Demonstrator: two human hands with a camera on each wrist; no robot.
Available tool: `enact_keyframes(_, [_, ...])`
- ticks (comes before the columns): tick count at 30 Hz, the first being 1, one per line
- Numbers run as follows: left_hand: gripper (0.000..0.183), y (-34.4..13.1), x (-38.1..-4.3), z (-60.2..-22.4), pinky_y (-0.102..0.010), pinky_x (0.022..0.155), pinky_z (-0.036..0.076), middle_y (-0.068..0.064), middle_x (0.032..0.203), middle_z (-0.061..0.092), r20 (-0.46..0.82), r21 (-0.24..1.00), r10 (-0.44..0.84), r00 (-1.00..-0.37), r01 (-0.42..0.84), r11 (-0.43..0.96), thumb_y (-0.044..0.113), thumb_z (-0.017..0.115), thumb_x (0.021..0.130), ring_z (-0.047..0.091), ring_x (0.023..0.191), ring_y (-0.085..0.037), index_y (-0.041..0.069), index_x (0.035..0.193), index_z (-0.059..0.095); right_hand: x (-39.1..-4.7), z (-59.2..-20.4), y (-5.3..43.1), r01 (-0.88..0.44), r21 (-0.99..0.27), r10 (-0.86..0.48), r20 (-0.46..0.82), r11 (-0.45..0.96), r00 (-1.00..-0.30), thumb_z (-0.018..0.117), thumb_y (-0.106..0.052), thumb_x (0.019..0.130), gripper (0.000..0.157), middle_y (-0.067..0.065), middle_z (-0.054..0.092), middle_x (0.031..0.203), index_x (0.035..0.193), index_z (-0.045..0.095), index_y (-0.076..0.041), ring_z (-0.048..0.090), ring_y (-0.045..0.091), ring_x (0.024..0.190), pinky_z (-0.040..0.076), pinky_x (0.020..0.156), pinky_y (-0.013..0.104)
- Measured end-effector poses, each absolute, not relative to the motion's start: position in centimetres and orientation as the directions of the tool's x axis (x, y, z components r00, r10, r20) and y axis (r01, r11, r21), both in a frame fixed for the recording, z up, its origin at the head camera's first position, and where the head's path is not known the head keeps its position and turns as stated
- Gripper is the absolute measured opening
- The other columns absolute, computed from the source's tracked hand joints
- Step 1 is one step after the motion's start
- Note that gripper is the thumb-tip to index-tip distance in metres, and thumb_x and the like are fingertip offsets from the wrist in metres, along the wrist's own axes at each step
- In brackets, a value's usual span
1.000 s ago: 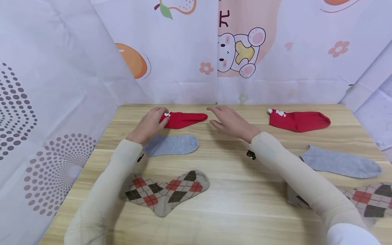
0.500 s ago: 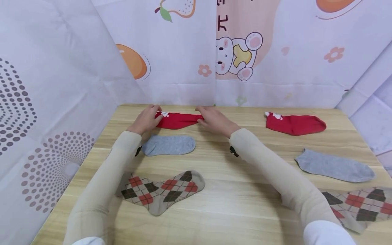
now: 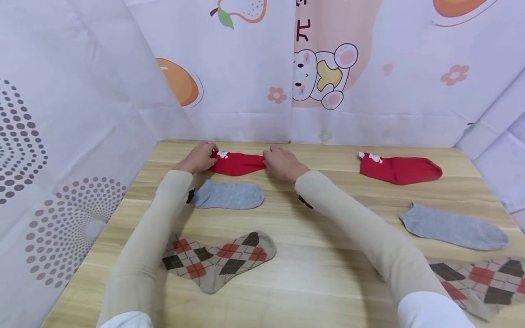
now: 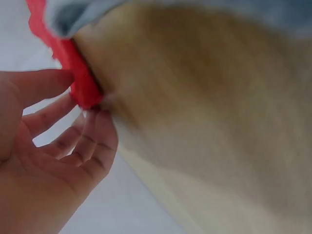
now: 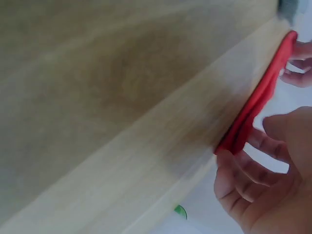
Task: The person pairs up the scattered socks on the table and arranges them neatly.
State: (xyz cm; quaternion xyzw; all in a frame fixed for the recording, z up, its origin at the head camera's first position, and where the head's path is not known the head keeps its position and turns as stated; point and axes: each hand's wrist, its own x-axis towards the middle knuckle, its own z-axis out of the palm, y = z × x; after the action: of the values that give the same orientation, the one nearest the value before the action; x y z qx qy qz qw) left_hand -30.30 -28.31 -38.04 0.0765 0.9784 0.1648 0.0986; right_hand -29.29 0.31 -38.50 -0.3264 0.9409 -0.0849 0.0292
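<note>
A red sock with a white figure near its cuff lies flat at the table's back edge, left of centre. My left hand holds its cuff end; in the left wrist view the thumb lies over the red cloth and the fingertips touch its end. At the toe end, my right hand has its fingers curled at the cloth, hiding the tip. In the right wrist view the red sock stretches between both hands. A grey sock lies just in front, and a beige argyle sock nearer still.
On the right lie another red sock, a second grey sock and a second argyle sock, partly hidden by the right sleeve. A printed curtain hangs behind the wooden table.
My right hand has moved left onto the red sock's toe end, and its fingers have drawn together. The left hand has shifted slightly left at the cuff.
</note>
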Motion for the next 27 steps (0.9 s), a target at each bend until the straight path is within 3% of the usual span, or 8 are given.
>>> enact_keyframes(5, [0.032,-28.3,-30.4,-37.5,-0.048,0.099,0.044,-0.023,0.125,0.051,-0.205,0.376,0.194,-0.959,0.106,0.920,0.008,0.063,0.095,0.045,0.114,-0.036,-0.005,0.122,0.052,-29.5,-38.7,-0.1,-0.583,-0.107,-0.588,-0.012,0.805,-0.809,0.048,-0.012,0.101,0.020,0.016,0.058,0.104,0.113,0.063,-0.005,0.060,0.033,0.093,0.054,0.076,0.046])
enact_keyframes(11, [0.037,-29.1,-29.9,-37.3,-0.048,0.098,0.047,-0.022,0.125,0.052,-0.250,0.407,0.127,-0.960,0.015,0.913,0.011,0.067,0.094,0.046,0.115,-0.036,-0.005,0.123,0.051,-29.8,-38.9,-0.5,-0.585,-0.117,-0.590,-0.014,0.803,-0.807,0.049,-0.010,0.100,0.017,0.017,0.060,0.100,0.112,0.060,-0.005,0.059,0.033,0.093,0.054,0.076,0.046])
enact_keyframes(17, [0.028,-30.0,-29.4,-37.5,-0.045,0.093,0.048,-0.021,0.120,0.056,-0.178,0.479,0.164,-0.970,0.060,0.876,0.017,0.058,0.100,0.049,0.110,-0.034,-0.003,0.119,0.056,-30.2,-38.7,-0.1,-0.596,-0.233,-0.620,-0.044,0.769,-0.783,0.053,-0.009,0.099,0.016,0.015,0.059,0.101,0.114,0.051,-0.003,0.057,0.029,0.095,0.050,0.084,0.041])
enact_keyframes(21, [0.024,-30.0,-29.0,-37.2,-0.042,0.088,0.050,-0.018,0.117,0.057,-0.139,0.529,0.185,-0.973,0.085,0.844,0.018,0.054,0.103,0.050,0.107,-0.031,-0.001,0.117,0.056,-30.5,-38.2,0.6,-0.560,-0.305,-0.601,-0.054,0.771,-0.798,0.058,-0.006,0.095,0.008,0.012,0.062,0.090,0.096,0.062,0.000,0.052,0.023,0.081,0.047,0.076,0.035])
enact_keyframes(24, [0.020,-29.8,-28.7,-37.0,-0.038,0.081,0.050,-0.019,0.112,0.060,-0.103,0.539,0.207,-0.973,0.120,0.834,0.014,0.054,0.102,0.053,0.101,-0.030,-0.002,0.114,0.057,-30.6,-38.0,0.9,-0.554,-0.322,-0.599,-0.054,0.768,-0.799,0.059,-0.004,0.092,0.013,0.010,0.063,0.082,0.083,0.068,0.000,0.049,0.021,0.073,0.045,0.068,0.031])
enact_keyframes(27, [0.018,-29.7,-28.4,-37.0,-0.035,0.077,0.050,-0.018,0.108,0.061,-0.069,0.548,0.204,-0.977,0.134,0.826,0.013,0.055,0.102,0.054,0.097,-0.029,-0.002,0.113,0.058,-30.8,-38.0,1.1,-0.543,-0.356,-0.598,-0.059,0.761,-0.799,0.060,-0.006,0.093,0.010,0.008,0.063,0.083,0.087,0.067,-0.001,0.051,0.020,0.075,0.044,0.069,0.030])
